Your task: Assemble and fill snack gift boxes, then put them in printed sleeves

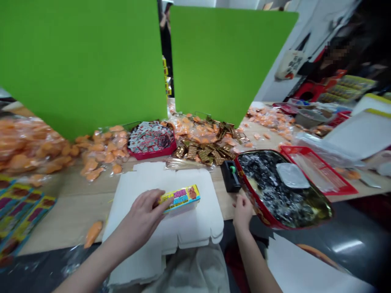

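My left hand (149, 211) is wrapped round the left end of a small yellow and blue printed box (182, 197), which lies over a stack of white cardboard sheets (201, 226). To the right, my right hand (243, 209) is closed beside the sheets, just below a black tape dispenser (231, 179) with a green core; what its fingers hold, if anything, is too small to make out. A red-rimmed tin (259, 205) full of clear wrappers stands right of that hand.
Behind the sheets are a pink tray of packets (152, 152), gold packets (210, 152) and bagged orange pieces (105, 148). Green panels (91, 61) rise behind them. Printed boxes (26, 211) lie at left, a red basket (345, 187) at right. A person (339, 57) is at upper right.
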### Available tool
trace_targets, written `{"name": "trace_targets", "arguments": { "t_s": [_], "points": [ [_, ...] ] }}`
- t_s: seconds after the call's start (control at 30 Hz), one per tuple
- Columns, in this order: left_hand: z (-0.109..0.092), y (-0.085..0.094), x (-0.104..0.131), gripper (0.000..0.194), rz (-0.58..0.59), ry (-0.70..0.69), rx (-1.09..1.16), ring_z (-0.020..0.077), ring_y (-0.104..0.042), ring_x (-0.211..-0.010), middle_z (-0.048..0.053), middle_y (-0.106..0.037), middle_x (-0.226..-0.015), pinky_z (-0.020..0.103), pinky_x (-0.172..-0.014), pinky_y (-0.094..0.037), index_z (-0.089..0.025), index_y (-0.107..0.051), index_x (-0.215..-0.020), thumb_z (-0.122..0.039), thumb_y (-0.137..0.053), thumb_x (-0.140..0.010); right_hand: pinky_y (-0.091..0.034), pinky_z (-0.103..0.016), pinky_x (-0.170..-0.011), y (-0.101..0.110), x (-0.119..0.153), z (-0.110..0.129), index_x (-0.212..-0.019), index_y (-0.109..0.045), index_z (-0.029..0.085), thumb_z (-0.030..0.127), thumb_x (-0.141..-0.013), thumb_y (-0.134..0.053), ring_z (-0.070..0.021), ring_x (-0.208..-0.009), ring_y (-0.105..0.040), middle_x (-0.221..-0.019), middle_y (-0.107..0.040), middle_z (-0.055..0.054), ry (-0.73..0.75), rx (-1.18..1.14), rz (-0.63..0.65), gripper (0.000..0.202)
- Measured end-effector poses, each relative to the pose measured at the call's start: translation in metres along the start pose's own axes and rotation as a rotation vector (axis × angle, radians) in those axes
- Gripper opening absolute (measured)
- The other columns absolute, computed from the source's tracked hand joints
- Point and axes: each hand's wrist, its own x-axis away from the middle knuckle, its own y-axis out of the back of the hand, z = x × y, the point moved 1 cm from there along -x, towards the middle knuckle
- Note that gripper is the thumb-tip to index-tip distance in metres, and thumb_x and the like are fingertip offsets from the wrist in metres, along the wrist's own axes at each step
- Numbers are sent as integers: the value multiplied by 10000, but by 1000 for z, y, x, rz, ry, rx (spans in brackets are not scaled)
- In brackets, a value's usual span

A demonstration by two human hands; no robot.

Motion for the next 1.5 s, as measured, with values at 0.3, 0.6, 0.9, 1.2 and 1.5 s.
{"name": "trace_targets", "arguments": {
  "t_s": [0.3, 0.6, 0.9, 1.2, 1.5],
  "points": [
    [-7, -1, 12, 208, -244, -42, 176, 155, -607, -956, 49, -681, -976, 288, -857, -502, -173, -618, -1045, -109, -512, -877, -434, -243, -488, -29, 139, 95, -1313, -443, 182, 438, -814, -568, -111, -500, -492, -594, -574, 45, -14, -361, 790, 574],
    [-3, 10, 17, 468, -64, -47, 245, 215, -535, -1038, 102, -584, -1088, 377, -879, -482, -216, -543, -1252, -79, -411, -824, -470, -277, -628, -58, 156, 100, -1436, -222, 155, 395, -868, -513, -132, -626, -556, -657, -574, 42, 50, -380, 728, 682],
    [-8, 15, -18, 166, 39, 292, 385, 242, -479, -1067, 66, -574, -1169, 410, -921, -402, -218, -657, -957, -235, -543, -839, -474, -254, -557, -58, 155, 94, -1450, -149, 175, 371, -866, -517, -121, -582, -546, -666, -607, 30, -15, -448, 797, 717],
    [-14, 4, -23, 347, 72, 359, 214, 242, -498, -969, 66, -629, -1036, 372, -825, -432, -189, -548, -1056, -189, -648, -723, -567, -343, -633, -13, 161, 36, -1428, -183, 215, 365, -905, -429, -180, -690, -660, -836, -684, -47, 81, -241, 787, 597],
    [41, 77, 25, 432, 93, 616, 337, 193, -601, -898, 44, -611, -1028, 292, -762, -490, -222, -547, -1125, -376, -686, -746, -524, -539, -734, -75, 88, 9, -1299, -402, 518, 601, -719, -559, -340, -1173, -520, -1273, -574, 2, 1171, 26, 618, 607]
  ]
}}
